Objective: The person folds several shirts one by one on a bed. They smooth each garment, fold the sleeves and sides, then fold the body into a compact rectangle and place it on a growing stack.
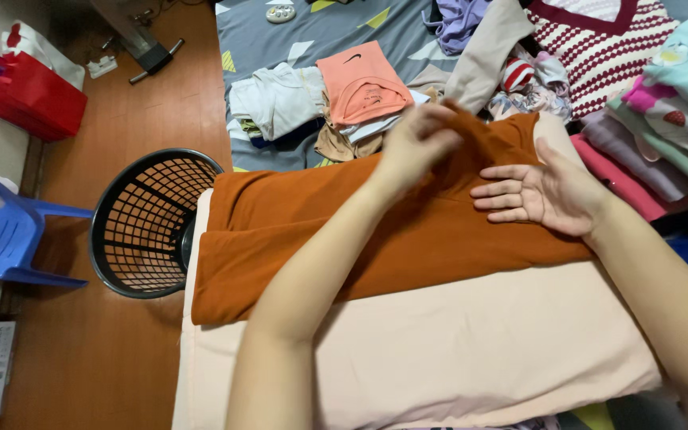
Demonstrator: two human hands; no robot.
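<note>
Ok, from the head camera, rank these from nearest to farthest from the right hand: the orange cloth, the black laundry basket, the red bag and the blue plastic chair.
1. Orange cloth: directly under the right hand, touching it.
2. Black laundry basket: on the floor, left of the cloth.
3. Red bag and blue plastic chair: both at the far left edge, the bag higher up; too close to call.

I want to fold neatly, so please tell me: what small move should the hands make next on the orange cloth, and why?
Probably the left hand should draw the pinched far edge of the orange cloth toward the near side. The right hand lies flat and open on the cloth, pinning it, and the cloth is spread over the pale cushion.
</note>
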